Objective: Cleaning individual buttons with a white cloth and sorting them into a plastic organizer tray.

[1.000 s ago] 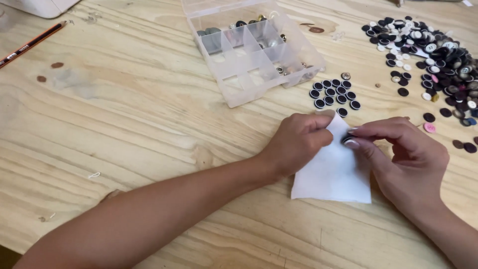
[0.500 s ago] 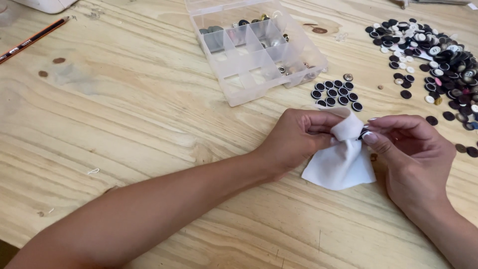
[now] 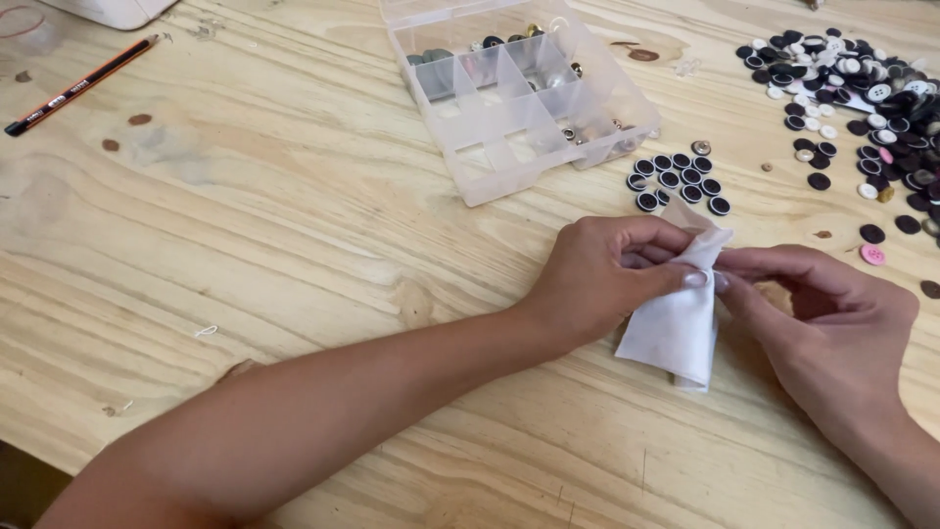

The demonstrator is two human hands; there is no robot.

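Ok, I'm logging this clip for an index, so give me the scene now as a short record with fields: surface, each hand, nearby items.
surface: pale wooden plank table
left hand: pinching the small white fabric square, lifted and folded
right hand: pinching the same fabric at its top
nearby: cluster of black white-rimmed buttons; clear plastic divided organiser box; heap of mixed dark and white buttons; orange-and-black pencil

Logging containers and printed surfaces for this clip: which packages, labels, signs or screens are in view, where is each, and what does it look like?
Clear plastic organiser box: top centre of the wooden table, rectangular, divided into compartments, some holding small buttons and metal bits.
Pencil: top left, orange and black, with small printing along its side.
White object: top-left edge, mostly cut off; cannot tell what it is.
No signs or screens show.
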